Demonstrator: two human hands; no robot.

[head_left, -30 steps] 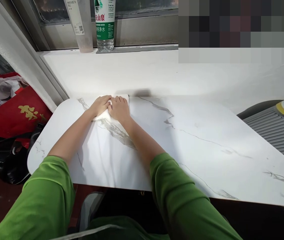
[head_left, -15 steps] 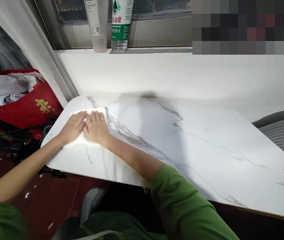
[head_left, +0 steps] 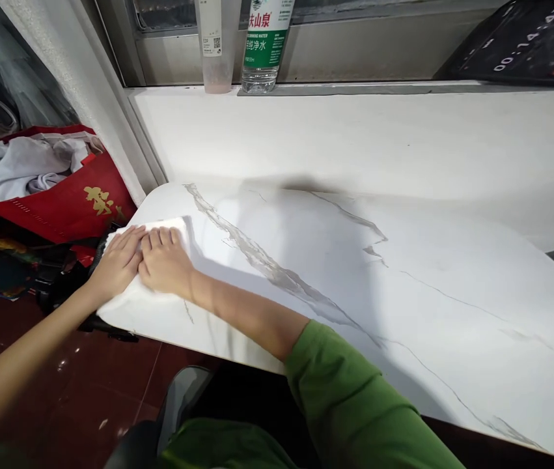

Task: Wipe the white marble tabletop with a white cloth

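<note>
A white cloth (head_left: 135, 298) lies flattened at the left end of the white marble-patterned tabletop (head_left: 237, 296). My left hand (head_left: 116, 264) rests palm down on it, fingers stretched forward. Close beside it, my right hand (head_left: 165, 262) presses on the same cloth, its fingers flat and pointing away from me. The two hands touch or nearly touch at the thumbs. Part of the cloth is hidden beneath them, and its left side reaches the table's edge.
On the window sill stand a clear plastic cup (head_left: 217, 68) and a water bottle (head_left: 260, 58). A dark item with printed digits (head_left: 525, 55) lies at the sill's right. Left of the table is a red bag (head_left: 62, 208) holding pale fabric, beside a curtain (head_left: 76, 78).
Both hands and the cloth have slid left and slightly nearer to me, to the table's left edge. My view has turned a little to the left.
</note>
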